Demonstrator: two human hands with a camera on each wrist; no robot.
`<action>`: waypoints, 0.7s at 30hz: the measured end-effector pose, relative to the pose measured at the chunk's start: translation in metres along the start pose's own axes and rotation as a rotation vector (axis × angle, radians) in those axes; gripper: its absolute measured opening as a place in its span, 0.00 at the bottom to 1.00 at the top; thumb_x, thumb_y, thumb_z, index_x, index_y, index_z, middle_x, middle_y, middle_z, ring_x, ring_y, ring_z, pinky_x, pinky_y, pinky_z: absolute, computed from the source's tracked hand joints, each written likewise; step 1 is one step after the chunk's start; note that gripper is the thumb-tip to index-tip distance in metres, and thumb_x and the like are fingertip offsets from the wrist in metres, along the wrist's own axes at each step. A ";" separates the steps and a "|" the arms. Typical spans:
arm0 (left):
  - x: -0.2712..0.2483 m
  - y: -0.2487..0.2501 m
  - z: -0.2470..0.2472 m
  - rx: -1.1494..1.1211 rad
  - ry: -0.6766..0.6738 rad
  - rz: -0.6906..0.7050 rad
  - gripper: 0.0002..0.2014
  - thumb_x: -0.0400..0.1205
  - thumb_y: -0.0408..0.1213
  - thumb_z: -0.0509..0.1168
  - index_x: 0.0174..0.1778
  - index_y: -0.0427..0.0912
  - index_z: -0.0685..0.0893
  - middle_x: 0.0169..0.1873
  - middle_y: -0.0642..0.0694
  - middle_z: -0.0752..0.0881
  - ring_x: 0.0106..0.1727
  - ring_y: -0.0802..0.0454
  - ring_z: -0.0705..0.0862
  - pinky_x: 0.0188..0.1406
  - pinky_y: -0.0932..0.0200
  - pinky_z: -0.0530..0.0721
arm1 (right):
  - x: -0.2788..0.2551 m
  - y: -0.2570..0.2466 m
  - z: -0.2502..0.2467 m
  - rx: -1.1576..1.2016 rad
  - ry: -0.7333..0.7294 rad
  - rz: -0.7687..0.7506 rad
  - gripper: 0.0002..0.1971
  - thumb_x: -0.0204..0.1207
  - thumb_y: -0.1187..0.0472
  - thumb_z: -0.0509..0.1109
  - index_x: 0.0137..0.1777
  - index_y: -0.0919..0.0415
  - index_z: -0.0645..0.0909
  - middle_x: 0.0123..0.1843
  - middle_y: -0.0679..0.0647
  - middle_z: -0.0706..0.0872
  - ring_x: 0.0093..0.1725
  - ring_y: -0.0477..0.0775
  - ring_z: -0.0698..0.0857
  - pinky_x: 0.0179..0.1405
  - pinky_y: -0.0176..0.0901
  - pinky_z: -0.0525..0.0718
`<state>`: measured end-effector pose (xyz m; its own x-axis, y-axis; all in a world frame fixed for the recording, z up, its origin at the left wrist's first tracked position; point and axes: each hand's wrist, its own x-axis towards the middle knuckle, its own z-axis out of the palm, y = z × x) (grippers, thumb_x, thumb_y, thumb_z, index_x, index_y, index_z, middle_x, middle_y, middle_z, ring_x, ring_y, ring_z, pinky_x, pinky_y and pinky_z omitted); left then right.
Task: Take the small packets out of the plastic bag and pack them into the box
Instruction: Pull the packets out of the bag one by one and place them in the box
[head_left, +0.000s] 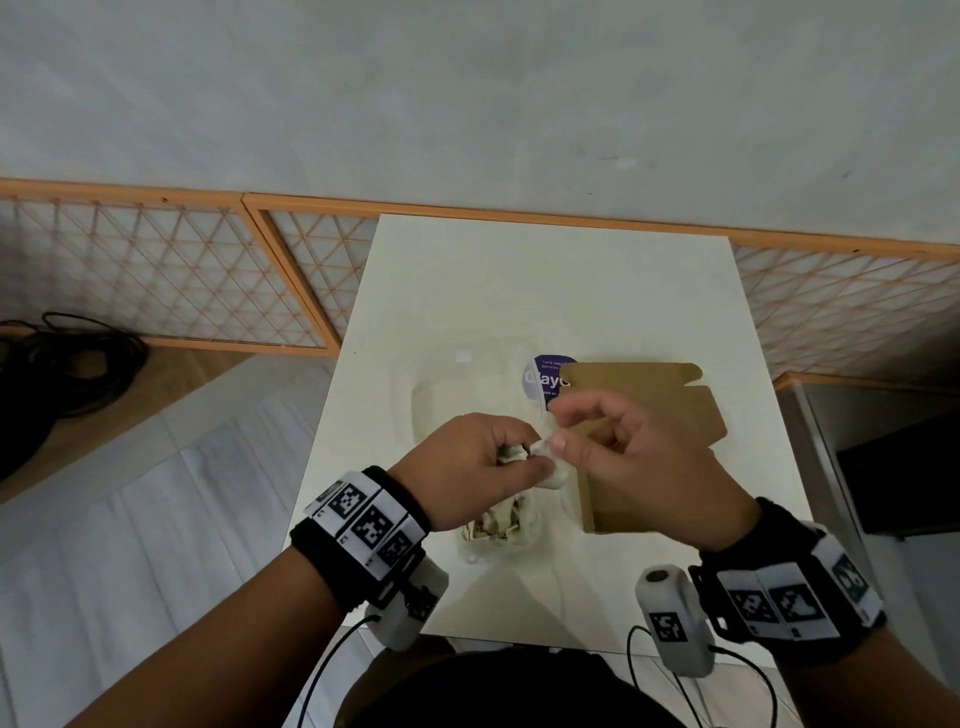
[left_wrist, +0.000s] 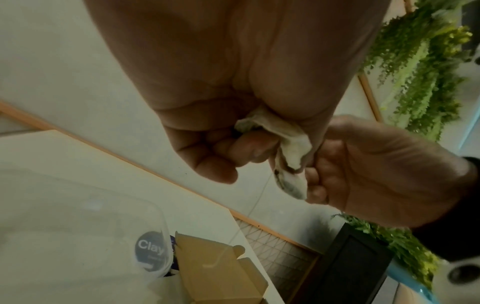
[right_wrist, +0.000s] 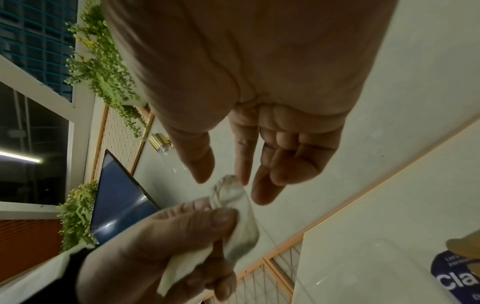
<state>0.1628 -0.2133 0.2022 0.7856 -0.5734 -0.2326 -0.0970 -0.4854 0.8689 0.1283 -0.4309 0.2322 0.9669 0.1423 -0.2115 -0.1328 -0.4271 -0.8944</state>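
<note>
My left hand (head_left: 480, 470) is curled round small packets (left_wrist: 291, 152), soft, light and crumpling, one poking out past my knuckles. My right hand (head_left: 631, 457) hovers just beside it, thumb and forefinger apart at its free corner, the best place to pinch. The box (head_left: 649, 410) lies beyond my right fingers.

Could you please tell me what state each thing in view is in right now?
cardboard box: open, lid flaps up.
plastic bag: lying on the table, packets still inside.
small packets: held above the table.
left hand: grips packets.
right hand: fingertips at a packet.
</note>
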 end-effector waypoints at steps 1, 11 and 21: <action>0.001 0.001 -0.001 -0.015 0.016 0.003 0.11 0.86 0.51 0.70 0.48 0.49 0.91 0.37 0.41 0.91 0.35 0.44 0.86 0.41 0.42 0.86 | 0.001 0.000 0.003 0.013 -0.013 -0.017 0.07 0.80 0.48 0.77 0.58 0.40 0.89 0.48 0.39 0.92 0.43 0.54 0.88 0.47 0.51 0.89; 0.012 0.003 -0.015 -0.732 0.172 -0.227 0.21 0.74 0.47 0.59 0.53 0.37 0.88 0.43 0.48 0.86 0.42 0.50 0.83 0.36 0.57 0.81 | 0.024 0.020 0.009 0.077 0.185 0.018 0.07 0.87 0.58 0.71 0.46 0.54 0.85 0.38 0.57 0.92 0.36 0.54 0.92 0.42 0.55 0.90; 0.020 -0.001 -0.011 -0.860 0.179 -0.171 0.10 0.76 0.36 0.75 0.47 0.39 0.81 0.44 0.40 0.88 0.46 0.43 0.91 0.56 0.49 0.93 | 0.035 0.010 0.021 0.418 0.046 0.205 0.09 0.89 0.58 0.68 0.62 0.63 0.83 0.48 0.61 0.96 0.47 0.64 0.96 0.47 0.54 0.95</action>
<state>0.1848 -0.2171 0.2015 0.8378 -0.3924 -0.3796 0.4652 0.1492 0.8725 0.1567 -0.4115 0.2076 0.9191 0.0485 -0.3910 -0.3891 -0.0445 -0.9201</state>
